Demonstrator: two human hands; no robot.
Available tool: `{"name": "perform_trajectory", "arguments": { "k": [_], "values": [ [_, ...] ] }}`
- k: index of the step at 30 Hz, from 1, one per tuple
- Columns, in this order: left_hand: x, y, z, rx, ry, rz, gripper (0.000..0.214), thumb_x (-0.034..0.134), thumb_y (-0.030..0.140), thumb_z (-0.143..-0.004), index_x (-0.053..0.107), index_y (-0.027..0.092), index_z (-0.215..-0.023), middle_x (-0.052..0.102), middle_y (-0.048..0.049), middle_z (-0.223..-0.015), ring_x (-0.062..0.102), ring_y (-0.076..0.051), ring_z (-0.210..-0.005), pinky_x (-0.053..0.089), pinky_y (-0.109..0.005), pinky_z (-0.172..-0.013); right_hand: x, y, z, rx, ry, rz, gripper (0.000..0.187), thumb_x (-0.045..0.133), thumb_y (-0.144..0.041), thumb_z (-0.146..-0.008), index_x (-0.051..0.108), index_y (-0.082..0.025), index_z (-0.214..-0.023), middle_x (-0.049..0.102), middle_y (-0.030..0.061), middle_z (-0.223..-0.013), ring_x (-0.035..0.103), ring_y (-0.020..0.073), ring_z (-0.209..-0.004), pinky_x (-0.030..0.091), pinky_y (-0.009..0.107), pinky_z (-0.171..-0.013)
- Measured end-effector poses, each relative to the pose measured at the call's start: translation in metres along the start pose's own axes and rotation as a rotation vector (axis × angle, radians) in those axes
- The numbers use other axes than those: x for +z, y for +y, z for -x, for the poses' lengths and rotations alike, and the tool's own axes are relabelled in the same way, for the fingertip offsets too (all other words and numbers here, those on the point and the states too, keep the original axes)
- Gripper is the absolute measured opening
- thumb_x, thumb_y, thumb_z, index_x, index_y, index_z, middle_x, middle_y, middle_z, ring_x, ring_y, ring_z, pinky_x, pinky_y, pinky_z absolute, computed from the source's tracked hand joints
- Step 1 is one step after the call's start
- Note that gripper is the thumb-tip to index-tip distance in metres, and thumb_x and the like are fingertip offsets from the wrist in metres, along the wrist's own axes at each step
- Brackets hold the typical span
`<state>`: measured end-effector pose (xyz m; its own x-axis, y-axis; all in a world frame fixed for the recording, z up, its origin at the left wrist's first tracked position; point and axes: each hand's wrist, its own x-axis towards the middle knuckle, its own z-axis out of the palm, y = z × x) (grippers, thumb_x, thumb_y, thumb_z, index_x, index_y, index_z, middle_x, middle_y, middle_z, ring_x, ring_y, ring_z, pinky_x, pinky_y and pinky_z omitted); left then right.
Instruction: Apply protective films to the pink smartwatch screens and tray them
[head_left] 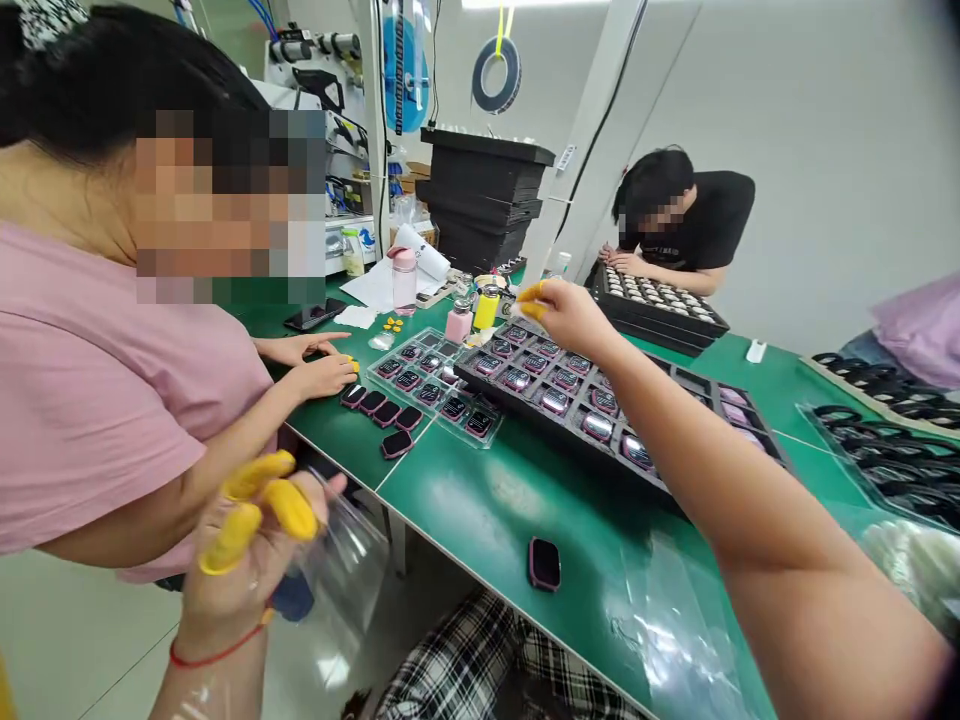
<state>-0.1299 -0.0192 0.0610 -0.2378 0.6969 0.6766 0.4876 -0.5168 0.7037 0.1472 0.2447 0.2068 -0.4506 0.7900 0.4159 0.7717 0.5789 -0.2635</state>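
My left hand (247,545), with yellow finger cots on several fingers, is low at the left beside the table edge and closed on a clear plastic bag (346,560). My right arm reaches across the green table (480,500). My right hand (566,315) hovers over the far end of a black tray (540,430) filled with pink-rimmed watch bodies. Its cot-covered fingertips are pinched together; I cannot make out what they hold. One dark watch body (544,563) lies alone on the table near me.
A co-worker in a pink shirt (90,400) stands close on my left, hands (322,370) by a row of dark watch bodies (382,412) and a clear tray (435,385). Small bottles (459,320), stacked black trays (480,200), another seated person (675,230), watch straps (885,440).
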Motion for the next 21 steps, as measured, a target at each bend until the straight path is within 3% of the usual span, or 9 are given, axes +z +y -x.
{"name": "perform_trajectory", "arguments": {
  "k": [2, 4, 7, 10, 13, 16, 21],
  "values": [
    [0.016, -0.016, 0.015, -0.279, -0.155, 0.351, 0.033, 0.048, 0.056, -0.097, 0.066, 0.044, -0.122, 0.066, 0.0051, -0.054, 0.066, -0.015, -0.054, 0.059, -0.045, -0.081, 0.030, 0.010, -0.046, 0.075, -0.014, 0.024, 0.025, 0.056, -0.015, -0.089, 0.071, -0.011, -0.109, 0.071, 0.0111, -0.108, 0.063, 0.0231, -0.101, 0.048, 0.035, -0.092],
    [0.045, -0.029, 0.023, -0.508, -0.306, 0.613, 0.035, 0.065, 0.058, -0.086, 0.072, 0.034, -0.111, 0.074, 0.0004, -0.067, 0.071, -0.019, -0.063, 0.058, -0.048, -0.084, 0.066, 0.018, -0.085, 0.127, -0.067, 0.036, 0.023, 0.058, -0.016, -0.090, 0.071, -0.011, -0.109, 0.071, 0.0107, -0.106, 0.065, 0.0219, -0.097, 0.050, 0.035, -0.089],
    [0.091, -0.045, 0.024, -0.633, -0.462, 0.709, 0.058, 0.071, 0.068, -0.074, 0.072, 0.020, -0.106, 0.076, -0.0072, -0.071, 0.074, -0.025, -0.071, 0.057, -0.051, -0.086, 0.115, 0.030, -0.126, 0.177, -0.123, 0.060, 0.024, 0.061, -0.028, -0.093, 0.066, -0.013, -0.112, 0.068, 0.0080, -0.111, 0.064, 0.0199, -0.101, 0.052, 0.040, -0.092],
    [0.120, -0.057, 0.018, -0.736, -0.590, 0.744, 0.057, 0.070, 0.064, -0.078, 0.069, 0.014, -0.107, 0.077, -0.0100, -0.073, 0.074, -0.024, -0.074, 0.053, -0.047, -0.093, 0.151, 0.040, -0.151, 0.203, -0.133, 0.098, 0.030, 0.060, -0.036, -0.095, 0.062, -0.014, -0.116, 0.063, 0.0089, -0.119, 0.061, 0.0215, -0.109, 0.052, 0.045, -0.096],
    [0.129, -0.061, 0.014, -0.829, -0.628, 0.715, 0.047, 0.065, 0.057, -0.086, 0.067, 0.014, -0.103, 0.076, -0.0086, -0.074, 0.072, -0.020, -0.073, 0.053, -0.039, -0.087, 0.173, 0.047, -0.166, 0.207, -0.141, 0.131, 0.031, 0.059, -0.036, -0.096, 0.061, -0.015, -0.119, 0.061, 0.0097, -0.123, 0.060, 0.0225, -0.112, 0.051, 0.046, -0.098],
    [0.131, -0.059, 0.012, -0.894, -0.631, 0.679, 0.047, 0.067, 0.060, -0.083, 0.066, 0.014, -0.093, 0.074, -0.0067, -0.071, 0.069, -0.018, -0.068, 0.051, -0.032, -0.073, 0.186, 0.052, -0.177, 0.212, -0.165, 0.161, 0.031, 0.059, -0.036, -0.095, 0.061, -0.015, -0.119, 0.060, 0.0103, -0.125, 0.059, 0.0229, -0.115, 0.050, 0.046, -0.099],
    [0.132, -0.055, 0.010, -0.933, -0.634, 0.658, 0.049, 0.068, 0.063, -0.080, 0.064, 0.015, -0.090, 0.072, -0.0054, -0.069, 0.068, -0.018, -0.067, 0.050, -0.030, -0.071, 0.198, 0.056, -0.186, 0.243, -0.236, 0.168, 0.031, 0.060, -0.036, -0.095, 0.061, -0.015, -0.118, 0.061, 0.0098, -0.123, 0.060, 0.0219, -0.111, 0.052, 0.045, -0.096]
  ]
}}
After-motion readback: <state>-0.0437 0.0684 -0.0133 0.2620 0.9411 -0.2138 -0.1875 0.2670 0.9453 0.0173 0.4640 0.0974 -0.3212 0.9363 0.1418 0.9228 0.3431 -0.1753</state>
